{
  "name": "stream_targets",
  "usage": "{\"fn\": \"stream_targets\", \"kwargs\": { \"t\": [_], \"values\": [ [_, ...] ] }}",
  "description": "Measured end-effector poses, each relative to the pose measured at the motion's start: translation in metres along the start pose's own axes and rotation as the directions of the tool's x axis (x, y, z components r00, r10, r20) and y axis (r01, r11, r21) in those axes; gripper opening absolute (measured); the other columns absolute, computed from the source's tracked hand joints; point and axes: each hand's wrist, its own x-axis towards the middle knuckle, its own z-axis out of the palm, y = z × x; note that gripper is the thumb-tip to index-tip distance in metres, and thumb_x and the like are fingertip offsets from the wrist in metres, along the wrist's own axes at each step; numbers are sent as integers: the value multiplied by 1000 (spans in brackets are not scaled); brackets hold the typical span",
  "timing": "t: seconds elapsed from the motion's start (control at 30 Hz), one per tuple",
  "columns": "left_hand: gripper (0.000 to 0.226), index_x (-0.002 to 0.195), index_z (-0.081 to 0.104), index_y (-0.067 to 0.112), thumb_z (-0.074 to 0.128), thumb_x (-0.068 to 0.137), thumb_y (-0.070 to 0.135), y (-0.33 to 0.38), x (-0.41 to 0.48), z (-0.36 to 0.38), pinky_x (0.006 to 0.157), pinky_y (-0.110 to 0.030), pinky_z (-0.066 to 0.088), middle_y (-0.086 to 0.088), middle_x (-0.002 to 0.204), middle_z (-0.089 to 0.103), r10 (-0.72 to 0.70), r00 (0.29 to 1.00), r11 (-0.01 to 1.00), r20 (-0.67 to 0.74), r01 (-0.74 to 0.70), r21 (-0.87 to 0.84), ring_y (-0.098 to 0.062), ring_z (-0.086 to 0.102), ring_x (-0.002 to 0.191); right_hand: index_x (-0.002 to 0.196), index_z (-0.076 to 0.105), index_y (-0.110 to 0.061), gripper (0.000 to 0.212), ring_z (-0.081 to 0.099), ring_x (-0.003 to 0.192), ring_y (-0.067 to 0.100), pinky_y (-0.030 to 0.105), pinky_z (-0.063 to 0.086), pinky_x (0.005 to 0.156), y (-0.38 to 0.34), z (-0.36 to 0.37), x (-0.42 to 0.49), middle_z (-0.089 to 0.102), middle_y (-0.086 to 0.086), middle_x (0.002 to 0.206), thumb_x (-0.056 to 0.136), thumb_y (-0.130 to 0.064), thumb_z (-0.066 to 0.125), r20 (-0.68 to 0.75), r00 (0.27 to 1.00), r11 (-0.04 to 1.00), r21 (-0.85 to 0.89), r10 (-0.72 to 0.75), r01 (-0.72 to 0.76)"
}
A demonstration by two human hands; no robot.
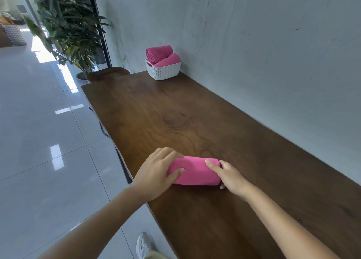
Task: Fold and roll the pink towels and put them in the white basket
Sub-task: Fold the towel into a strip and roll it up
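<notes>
Pink towel roll [195,172] near table [195,112] edge

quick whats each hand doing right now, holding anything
left hand: grips the left end of the rolled pink towel, which lies on the wooden table
right hand: grips the right end of the same roll

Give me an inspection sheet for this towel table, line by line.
Surface: dark wooden table, set against the wall.
Job's things: pink roll on the near part; two rolled towels in the white basket at the far end.
Clutter: nothing seen.
Hands: left hand and right hand each grip one end of the roll.
Cables: nothing seen.
Surroundings: potted plant, glossy tiled floor, a shoe.
</notes>
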Motion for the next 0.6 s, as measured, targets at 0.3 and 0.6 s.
{"fn": "stream_targets", "kwargs": {
  "t": [0.3, 0.6],
  "values": [
    [64, 142, 51, 29, 64, 89, 61, 14, 2, 30, 114, -40, 38, 7, 140, 55, 101, 995, 961, -11, -95, 260, -19, 49, 131, 127, 47, -31, 69, 66, 82, 18, 24, 54, 61, -12, -1, 4, 63, 4, 108, 84, -84, 36, 6, 999, 999, -15, 36, -36],
    [89, 143, 49, 20, 73, 73, 69, 10, 27, 32, 113, -48, 36, -1, 137, 57, 56, 994, 923, 95, -88, 375, -27, 53, 127, 133, 43, -28, 80, 64, 91, 15, 26, 55, 75, -7, -12, -6, 63, 1, 113, 72, -58, 84, 155, 988, 1000, 10, 15, -17]
  ]
}}
